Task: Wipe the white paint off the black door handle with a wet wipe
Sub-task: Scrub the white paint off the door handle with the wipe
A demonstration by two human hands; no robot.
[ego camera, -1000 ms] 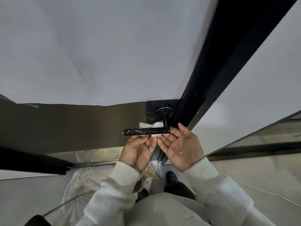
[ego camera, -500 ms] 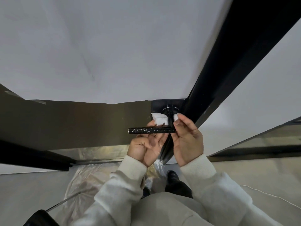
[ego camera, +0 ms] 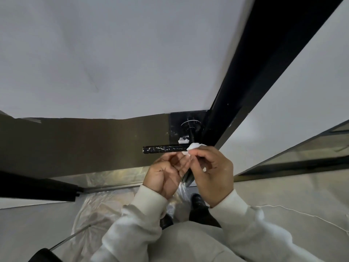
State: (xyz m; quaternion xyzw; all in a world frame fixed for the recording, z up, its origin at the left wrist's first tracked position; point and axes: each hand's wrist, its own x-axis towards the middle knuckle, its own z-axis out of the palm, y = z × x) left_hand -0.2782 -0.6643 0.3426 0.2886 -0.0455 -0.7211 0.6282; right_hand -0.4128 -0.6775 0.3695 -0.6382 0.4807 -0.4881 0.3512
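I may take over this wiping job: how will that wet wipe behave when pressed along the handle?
The wet wipe bunches into soft folds in the right hand, so it is probably floppy and will mould around the round door handle. It looks light. Being damp, it may slide easily yet snag on the white paint specks.

I see the door handle (ego camera: 163, 149) at frame centre. The wet wipe (ego camera: 194, 146) sits on its right end, right hand (ego camera: 211, 171) below it, left hand (ego camera: 166, 174) lower left.
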